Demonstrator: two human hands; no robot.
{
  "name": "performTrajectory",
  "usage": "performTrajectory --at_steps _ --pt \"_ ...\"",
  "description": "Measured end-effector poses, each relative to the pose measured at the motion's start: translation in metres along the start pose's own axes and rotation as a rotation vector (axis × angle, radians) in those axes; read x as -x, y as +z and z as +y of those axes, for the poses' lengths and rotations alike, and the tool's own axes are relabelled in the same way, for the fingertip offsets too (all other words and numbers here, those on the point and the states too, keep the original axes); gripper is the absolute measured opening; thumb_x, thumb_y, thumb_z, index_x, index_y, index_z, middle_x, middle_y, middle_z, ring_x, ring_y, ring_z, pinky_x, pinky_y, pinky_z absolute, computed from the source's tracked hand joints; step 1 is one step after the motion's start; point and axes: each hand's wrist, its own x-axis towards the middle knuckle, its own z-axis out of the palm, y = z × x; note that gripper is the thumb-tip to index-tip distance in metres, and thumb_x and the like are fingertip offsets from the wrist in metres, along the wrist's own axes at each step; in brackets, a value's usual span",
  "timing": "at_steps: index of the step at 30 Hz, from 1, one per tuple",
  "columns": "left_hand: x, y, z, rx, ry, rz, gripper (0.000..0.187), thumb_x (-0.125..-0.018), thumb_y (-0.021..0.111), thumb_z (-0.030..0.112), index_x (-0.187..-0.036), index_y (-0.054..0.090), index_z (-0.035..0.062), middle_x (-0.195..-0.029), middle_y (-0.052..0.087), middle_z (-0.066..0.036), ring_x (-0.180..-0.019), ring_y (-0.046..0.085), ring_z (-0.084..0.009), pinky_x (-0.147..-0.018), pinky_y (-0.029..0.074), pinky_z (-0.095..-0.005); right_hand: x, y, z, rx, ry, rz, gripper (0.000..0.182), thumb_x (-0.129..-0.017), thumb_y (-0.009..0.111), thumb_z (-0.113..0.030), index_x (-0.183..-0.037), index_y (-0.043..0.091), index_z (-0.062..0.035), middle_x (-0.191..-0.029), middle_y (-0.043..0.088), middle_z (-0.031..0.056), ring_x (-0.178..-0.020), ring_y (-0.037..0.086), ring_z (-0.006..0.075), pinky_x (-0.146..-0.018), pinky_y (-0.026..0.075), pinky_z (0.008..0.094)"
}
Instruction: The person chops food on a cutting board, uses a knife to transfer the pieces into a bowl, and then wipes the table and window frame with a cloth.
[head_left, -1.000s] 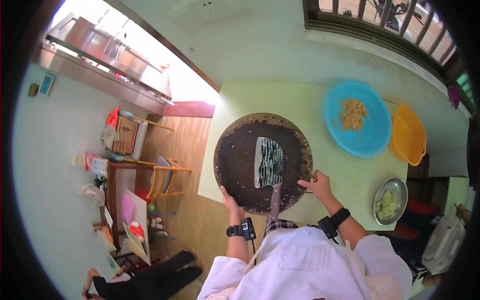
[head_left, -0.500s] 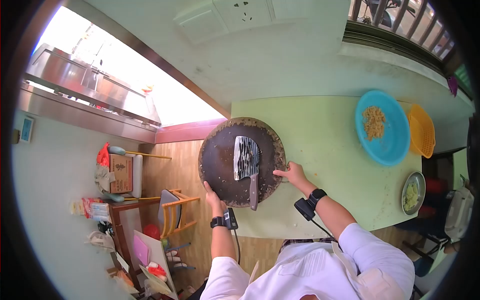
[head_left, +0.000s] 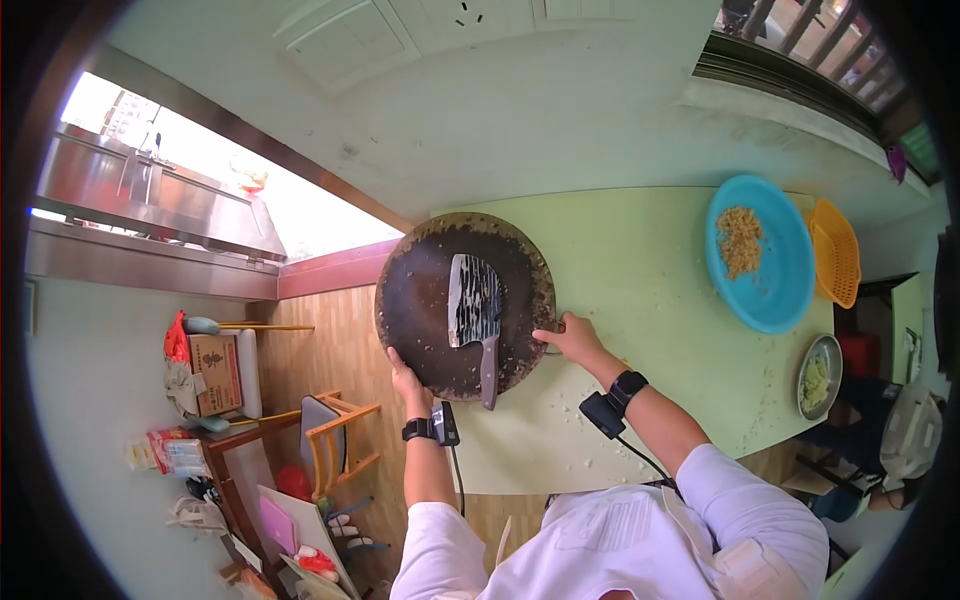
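A dark round chopping board (head_left: pixel 420 300) with a pale, worn rim lies at the left end of the green table, overhanging its left edge in this view. My left hand (head_left: pixel 408 380) grips the board's near left rim, thumb on top. On the right rim, close to a small metal ring handle, my right hand (head_left: pixel 575 338) has its thumb over the top and its other fingers partly hidden. Between my hands a cleaver (head_left: pixel 473 305) rests flat on the board, grey handle toward me, its blade streaked with black and white. Small pale crumbs dot the board.
On the green table's (head_left: pixel 640 270) right side stand a blue basin (head_left: pixel 765 295) of crumbly tan food, a yellow basket (head_left: pixel 838 255) and a metal bowl (head_left: pixel 819 378) of chopped pale-green food. A wooden chair (head_left: pixel 340 440) stands left of the table. The wall runs behind.
The board, with the cleaver on it and both hands at its rim, has moved a little away from me toward the wall. The camera view has shifted slightly too.
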Motion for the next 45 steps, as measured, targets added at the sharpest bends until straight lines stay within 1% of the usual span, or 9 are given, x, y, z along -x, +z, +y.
performTrajectory --at_steps 2,4,12,15,19,21,24,40,45 --pt "-0.002 0.002 0.000 0.005 -0.017 0.018 0.067 -0.079 0.046 0.052 -0.115 0.041 -0.0037 -0.112 0.049 -0.013 -0.098 0.051 -0.0231 -0.084 0.042 -0.0325 -0.001 0.000 0.001 -0.020 0.025 -0.015 0.061 -0.061 0.067 -0.052 -0.073 0.050 0.0063 -0.066 0.056 0.0176 -0.060 0.057 0.0276 -0.057 0.045 0.0346" --pt "-0.004 0.002 -0.001 0.000 -0.001 0.011 0.067 -0.080 0.045 0.052 -0.116 0.040 -0.0039 -0.112 0.049 -0.013 -0.097 0.051 -0.0232 -0.084 0.042 -0.0325 -0.005 -0.001 0.001 -0.098 0.036 -0.019 0.049 -0.063 0.071 -0.040 -0.070 0.049 0.0030 -0.057 0.053 0.0091 -0.042 0.053 0.0148 -0.037 0.043 0.0253" --pt "-0.013 -0.001 -0.014 -0.163 0.111 0.143 0.063 -0.084 0.037 0.050 -0.112 0.044 -0.0065 -0.109 0.051 -0.014 -0.095 0.052 -0.0228 -0.081 0.043 -0.0316 -0.008 -0.016 -0.013 -0.127 0.072 0.023 0.047 -0.063 0.071 -0.039 -0.067 0.050 0.0028 -0.051 0.052 0.0098 -0.036 0.050 0.0162 -0.033 0.040 0.0257" --pt "-0.012 -0.005 -0.018 -0.135 0.061 0.121 0.065 -0.084 0.038 0.051 -0.110 0.045 -0.0075 -0.108 0.052 -0.015 -0.094 0.052 -0.0224 -0.079 0.043 -0.0314 -0.013 -0.034 -0.018 -0.039 0.077 -0.109 0.047 -0.065 0.069 -0.040 -0.068 0.051 0.0033 -0.052 0.054 0.0107 -0.040 0.053 0.0215 -0.039 0.044 0.0307" --pt "-0.007 -0.002 -0.014 -0.184 0.055 0.102 0.068 -0.083 0.036 0.053 -0.113 0.043 -0.0081 -0.109 0.052 -0.014 -0.095 0.052 -0.0224 -0.082 0.042 -0.0317 -0.053 -0.062 -0.026 0.500 -0.331 0.274 0.027 -0.079 0.050 -0.022 -0.091 0.054 0.0014 -0.093 0.058 0.0176 -0.089 0.054 0.0324 -0.079 0.043 0.0366" --pt "-0.009 -0.006 -0.014 -0.222 0.066 0.110 0.070 -0.083 0.035 0.054 -0.114 0.042 -0.0082 -0.109 0.051 -0.014 -0.095 0.051 -0.0225 -0.083 0.041 -0.0318 -0.086 -0.060 -0.021 0.694 -0.714 0.277 0.037 -0.079 0.044 -0.012 -0.115 0.044 -0.0004 -0.121 0.042 0.0171 -0.114 0.038 0.0299 -0.094 0.032 0.0389" --pt "-0.011 -0.004 -0.011 -0.237 0.074 0.098 0.071 -0.083 0.034 0.055 -0.115 0.041 -0.0077 -0.111 0.050 -0.014 -0.097 0.050 -0.0222 -0.084 0.040 -0.0319 -0.091 -0.059 -0.043 0.886 -0.645 0.061 0.050 -0.078 0.042 -0.010 -0.127 0.031 -0.0041 -0.133 0.029 0.0096 -0.124 0.022 0.0273 -0.100 0.020 0.0437" --pt "-0.046 -0.018 0.016 -0.252 0.021 -0.133 0.072 -0.082 0.033 0.058 -0.124 0.034 -0.0008 -0.121 0.043 -0.012 -0.107 0.045 -0.0260 -0.090 0.037 -0.0355 -0.081 -0.038 -0.003 0.823 -0.732 0.165 0.048 -0.081 0.046 -0.021 -0.125 0.034 -0.0061 -0.131 0.033 0.0048 -0.124 0.024 0.0246 -0.101 0.019 0.0430" --pt "-0.045 -0.018 0.014 -0.322 0.080 -0.060 0.068 -0.084 0.032 0.053 -0.121 0.036 -0.0037 -0.119 0.045 -0.013 -0.105 0.046 -0.0235 -0.089 0.036 -0.0322 -0.071 -0.060 0.015 0.849 -0.446 0.399 0.055 -0.084 0.043 -0.033 -0.125 0.031 0.0016 -0.131 0.029 0.0159 -0.124 0.023 0.0281 -0.102 0.017 0.0414"
